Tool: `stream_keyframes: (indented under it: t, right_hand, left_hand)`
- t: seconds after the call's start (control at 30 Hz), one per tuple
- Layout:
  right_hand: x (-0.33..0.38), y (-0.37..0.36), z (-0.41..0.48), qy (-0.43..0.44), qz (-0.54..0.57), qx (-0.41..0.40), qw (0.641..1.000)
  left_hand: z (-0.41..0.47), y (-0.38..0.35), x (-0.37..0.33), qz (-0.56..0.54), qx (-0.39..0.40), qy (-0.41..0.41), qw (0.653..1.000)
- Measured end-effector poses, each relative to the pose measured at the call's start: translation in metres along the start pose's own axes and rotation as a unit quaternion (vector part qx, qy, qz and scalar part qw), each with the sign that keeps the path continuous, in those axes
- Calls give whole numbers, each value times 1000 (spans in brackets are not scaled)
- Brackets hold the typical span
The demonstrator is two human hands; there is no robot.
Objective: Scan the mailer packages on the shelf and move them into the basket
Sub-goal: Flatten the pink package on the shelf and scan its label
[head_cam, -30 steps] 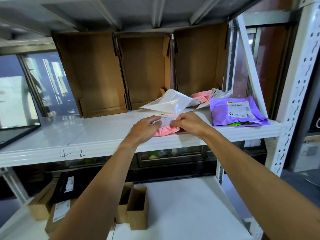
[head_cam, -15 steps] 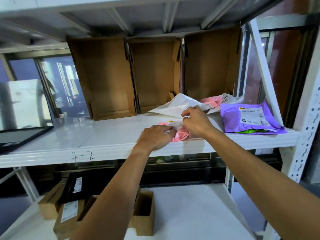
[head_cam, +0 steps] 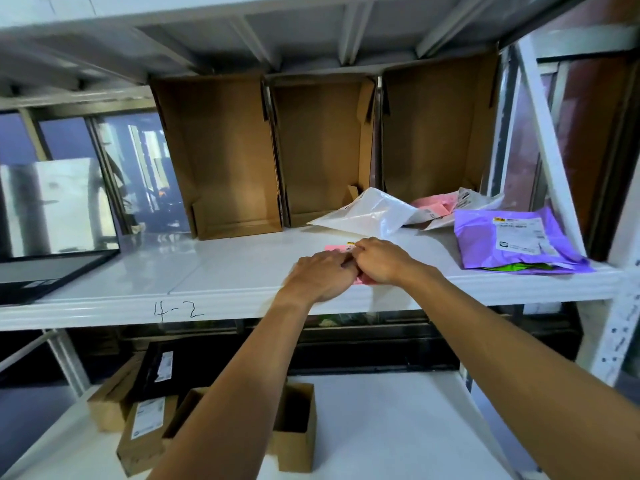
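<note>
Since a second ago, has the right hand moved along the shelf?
Yes. The right hand shifted left, away from the purple mailer, and now meets the left hand on the pink mailer.

I log left hand [head_cam: 322, 277] and right hand [head_cam: 382, 259] touching atop small mailer [head_cam: 334, 248] at shelf [head_cam: 225, 271] front edge, mailer pile [head_cam: 374, 213] behind them, labelled mailer [head_cam: 485, 237] far right, cartons [head_cam: 325, 150] along the back, small boxes [head_cam: 294, 427] on lower shelf [head_cam: 381, 427]

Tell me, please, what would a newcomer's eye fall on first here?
The left hand and right hand together hold a pink mailer at the front of the white shelf. To the right lies a bright purple mailer with a label, and three open cardboard boxes stand along the back.
</note>
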State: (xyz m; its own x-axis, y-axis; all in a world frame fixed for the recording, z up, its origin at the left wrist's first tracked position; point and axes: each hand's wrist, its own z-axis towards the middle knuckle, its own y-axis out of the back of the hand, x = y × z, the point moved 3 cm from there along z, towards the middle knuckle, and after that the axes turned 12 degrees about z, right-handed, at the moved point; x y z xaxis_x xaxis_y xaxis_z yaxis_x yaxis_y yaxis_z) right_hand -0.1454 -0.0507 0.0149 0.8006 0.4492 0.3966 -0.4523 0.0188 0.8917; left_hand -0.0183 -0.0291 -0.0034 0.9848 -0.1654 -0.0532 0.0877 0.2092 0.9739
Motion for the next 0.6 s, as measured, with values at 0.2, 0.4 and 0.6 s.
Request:
stream_keyframes:
  t: [0.2,0.4,0.6]
  right_hand:
    - [-6,-1,0,-18,80,57,995]
    - [-1,-1,-2,-65,221,85,969]
    - [-2,3,-6,-69,186,102,975]
  left_hand:
    - [6,-3,1,11,29,-11,999]
    - [13,-3,0,65,39,-34,997]
    - [18,-6,0,96,49,-74,991]
